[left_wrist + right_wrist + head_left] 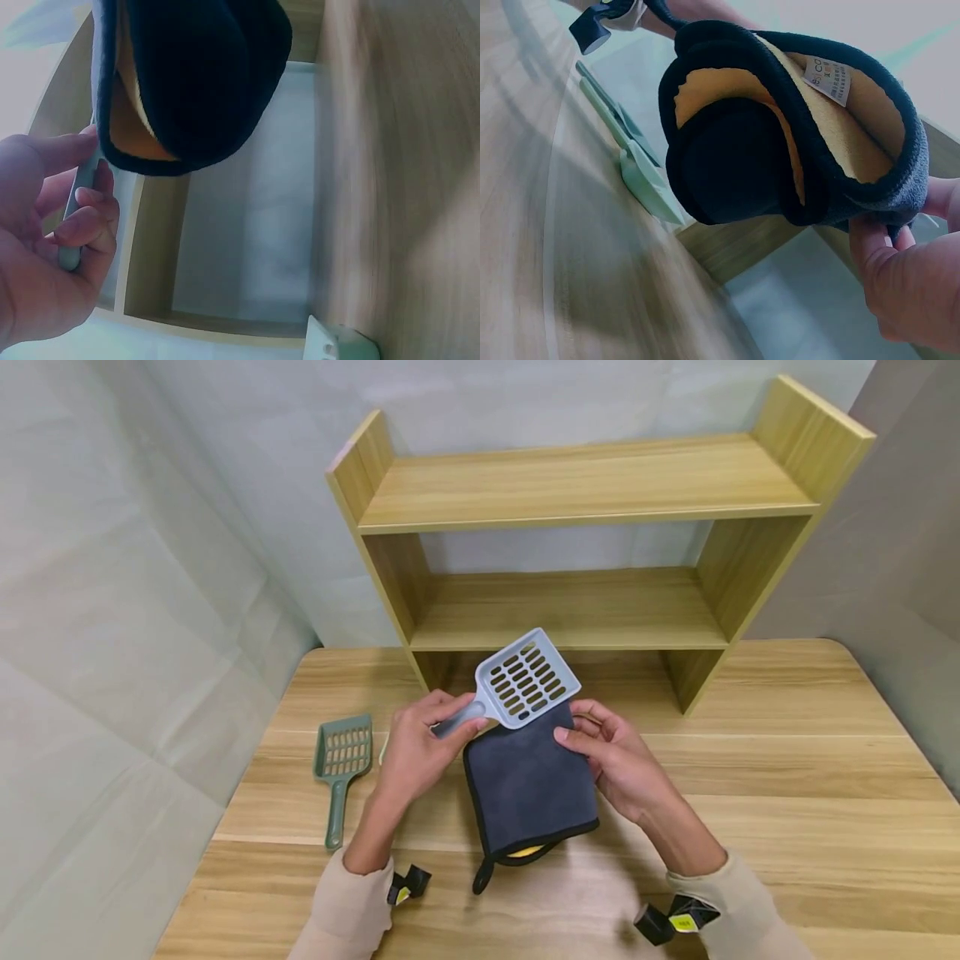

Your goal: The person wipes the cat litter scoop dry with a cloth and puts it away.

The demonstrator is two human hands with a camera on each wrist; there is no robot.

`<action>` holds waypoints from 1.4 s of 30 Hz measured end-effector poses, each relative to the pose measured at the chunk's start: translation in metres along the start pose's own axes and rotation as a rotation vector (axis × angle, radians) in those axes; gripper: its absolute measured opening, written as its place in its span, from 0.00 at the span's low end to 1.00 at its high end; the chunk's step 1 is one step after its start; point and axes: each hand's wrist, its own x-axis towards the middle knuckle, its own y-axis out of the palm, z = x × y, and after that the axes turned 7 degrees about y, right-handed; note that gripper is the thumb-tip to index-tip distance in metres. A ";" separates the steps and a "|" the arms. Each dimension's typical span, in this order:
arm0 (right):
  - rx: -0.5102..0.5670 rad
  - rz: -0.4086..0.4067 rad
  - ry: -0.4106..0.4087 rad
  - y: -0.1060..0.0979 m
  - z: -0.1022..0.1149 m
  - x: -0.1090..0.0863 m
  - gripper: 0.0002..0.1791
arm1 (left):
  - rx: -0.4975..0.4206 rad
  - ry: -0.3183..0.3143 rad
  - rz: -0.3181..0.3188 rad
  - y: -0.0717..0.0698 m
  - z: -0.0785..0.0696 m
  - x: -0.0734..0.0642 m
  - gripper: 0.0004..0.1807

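Observation:
My left hand (pixel 423 743) grips the handle of a grey-blue slotted litter scoop (pixel 528 677), whose head points up and right. Its handle (pixel 82 195) shows between my fingers in the left wrist view. Just under the scoop's head hangs a dark blue oven mitt (pixel 536 793) with black trim, a hanging loop and yellow lining. My right hand (pixel 618 756) pinches its upper right edge between thumb and fingers. The right wrist view shows the mitt (pixel 727 165) gaping, a white label (pixel 827 80) inside. Whether scoop and mitt touch, I cannot tell.
A green slotted scoop (pixel 343 760) lies on the wooden table (pixel 810 827) left of my left hand. Behind that hand shows a sliver of pale green edge (pixel 384 749), mostly hidden. A wooden shelf unit (pixel 585 485) stands at the back, before hanging pale cloth (pixel 105 610).

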 end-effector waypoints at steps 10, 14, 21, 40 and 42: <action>0.025 0.010 -0.025 -0.011 0.014 -0.005 0.13 | 0.019 -0.024 0.048 -0.009 0.000 0.003 0.21; 0.044 0.018 -0.055 -0.016 0.019 -0.007 0.13 | 0.026 -0.044 0.067 -0.013 0.001 0.004 0.22; 0.047 0.000 -0.040 -0.014 0.018 -0.006 0.14 | 0.026 -0.037 0.057 -0.013 0.002 0.005 0.21; -0.068 -0.020 0.012 -0.004 0.004 -0.003 0.16 | 0.018 0.005 0.007 0.000 -0.001 0.001 0.22; -0.078 -0.018 0.014 -0.005 0.004 -0.004 0.17 | 0.023 0.006 0.006 0.000 0.000 0.001 0.22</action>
